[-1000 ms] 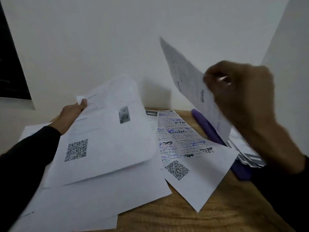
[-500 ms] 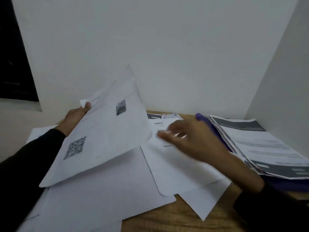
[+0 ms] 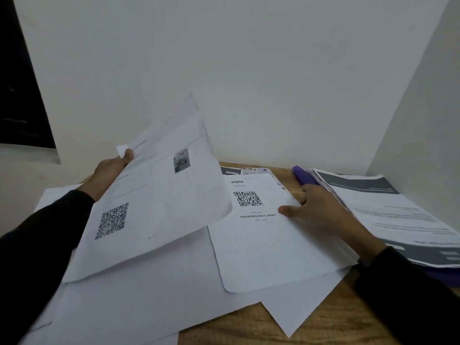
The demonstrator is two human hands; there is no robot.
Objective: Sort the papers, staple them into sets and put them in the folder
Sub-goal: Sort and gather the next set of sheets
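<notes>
We judge the task to be in its sorting stage, with stapling and filing not yet begun. Our left hand [image 3: 109, 170] grips the far edge of a raised sheaf of papers [image 3: 159, 195], thumb on top, so that the sheets tilt up off the counter [image 3: 323, 327] and show a QR code and a small photo. Our right hand [image 3: 316, 210] rests with relaxed, nearly straight fingers on the right edge of a loose sheet marked "zepto" [image 3: 258, 235], which lies flat in the middle of the spread; we see no pinch on it. Under and around that sheet lie further loose papers [image 3: 149, 302], overlapping and unaligned, which we take as still unsorted. To the right, a stack of printed pages [image 3: 393, 215] lies on the purple folder [image 3: 302, 176], just beside the right hand; we judge this to be one sorted pile, though we cannot tell whether its pages are stapled. No stapler is in view. Remaining work, as we judge it: assign the held sheaf and the loose sheets to sets, square each set, staple it, and place all sets inside the folder.
</notes>
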